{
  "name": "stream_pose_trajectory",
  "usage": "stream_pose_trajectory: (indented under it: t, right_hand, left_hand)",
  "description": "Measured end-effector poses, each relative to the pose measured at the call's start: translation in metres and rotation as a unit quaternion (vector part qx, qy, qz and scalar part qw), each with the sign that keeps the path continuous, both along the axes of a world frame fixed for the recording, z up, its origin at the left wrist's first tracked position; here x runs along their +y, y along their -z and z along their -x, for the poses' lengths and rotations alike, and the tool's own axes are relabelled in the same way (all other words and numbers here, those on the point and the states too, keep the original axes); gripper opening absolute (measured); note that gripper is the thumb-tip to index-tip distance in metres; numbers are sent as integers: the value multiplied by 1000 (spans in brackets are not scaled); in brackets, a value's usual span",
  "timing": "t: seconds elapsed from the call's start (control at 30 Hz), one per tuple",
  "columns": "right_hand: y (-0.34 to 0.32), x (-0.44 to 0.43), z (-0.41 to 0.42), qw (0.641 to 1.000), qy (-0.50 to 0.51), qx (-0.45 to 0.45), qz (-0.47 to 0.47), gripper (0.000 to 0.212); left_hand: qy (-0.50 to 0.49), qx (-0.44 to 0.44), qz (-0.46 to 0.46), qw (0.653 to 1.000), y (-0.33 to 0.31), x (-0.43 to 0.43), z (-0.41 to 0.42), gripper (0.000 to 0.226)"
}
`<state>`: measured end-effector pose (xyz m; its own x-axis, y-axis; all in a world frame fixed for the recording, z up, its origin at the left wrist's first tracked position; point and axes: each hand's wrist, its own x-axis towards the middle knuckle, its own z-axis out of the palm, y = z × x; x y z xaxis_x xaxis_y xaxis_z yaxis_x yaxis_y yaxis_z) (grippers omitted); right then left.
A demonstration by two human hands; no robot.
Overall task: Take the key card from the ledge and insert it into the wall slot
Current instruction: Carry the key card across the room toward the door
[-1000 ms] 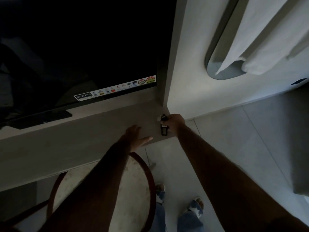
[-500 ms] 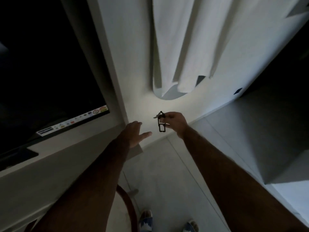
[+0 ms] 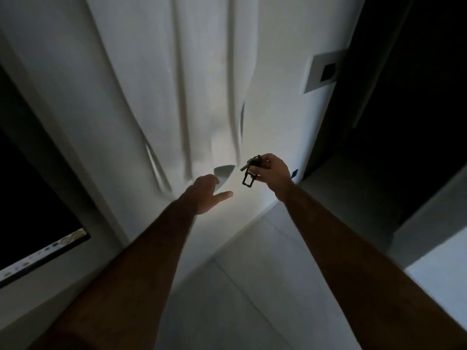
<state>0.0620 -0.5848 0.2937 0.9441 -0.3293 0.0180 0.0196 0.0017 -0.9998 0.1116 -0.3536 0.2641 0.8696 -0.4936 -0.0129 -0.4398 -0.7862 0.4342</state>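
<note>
My right hand (image 3: 271,170) is shut on the key card (image 3: 249,178), a small dark tag hanging from a key and ring, held in the air in front of the white wall. The wall slot (image 3: 323,72) is a pale plate with a dark square opening, up and to the right of that hand, near the wall's corner. My left hand (image 3: 207,195) is open with fingers spread, held out to the left of the key card and holding nothing. The ledge (image 3: 63,296) lies low at the left, under the screen.
A white towel (image 3: 192,97) hangs down the wall above my hands. A dark screen (image 3: 25,198) with a sticker strip fills the left edge. A dark doorway (image 3: 404,97) opens at the right. Pale floor tiles (image 3: 252,286) lie below.
My right hand lifted the key card off the ledge and carried it right and upward along the wall. The view swung right, bringing the wall slot into sight.
</note>
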Motion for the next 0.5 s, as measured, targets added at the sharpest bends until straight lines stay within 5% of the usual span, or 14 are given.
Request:
stream_pose_trajectory:
  t: [0.5]
  right_hand:
    - [-118, -194, 49, 994, 60, -75, 55, 42]
  left_hand:
    - [97, -124, 83, 984, -114, -208, -11, 77]
